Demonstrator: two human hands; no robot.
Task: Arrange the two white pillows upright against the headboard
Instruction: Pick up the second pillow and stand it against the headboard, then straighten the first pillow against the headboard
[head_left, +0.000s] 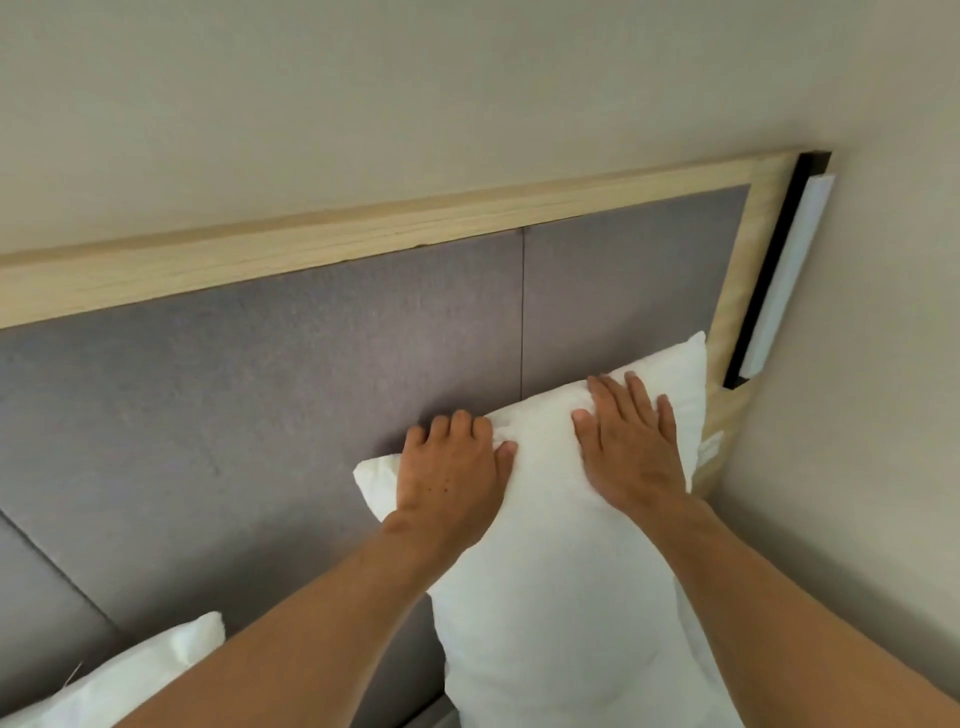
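Note:
A white pillow (561, 597) stands upright against the grey padded headboard (291, 395) at its right end. My left hand (449, 470) grips the pillow's top edge near its left corner, fingers curled over the rim. My right hand (631, 441) lies flat on the pillow's upper front, fingers spread and pressing. A second white pillow (130, 680) shows at the lower left, leaning near the headboard, mostly hidden by my left forearm and the frame edge.
The headboard has a light wooden frame (363, 234). A white bar in a dark bracket (779, 280) runs down its right side. A beige wall (857, 467) closes in right next to the pillow.

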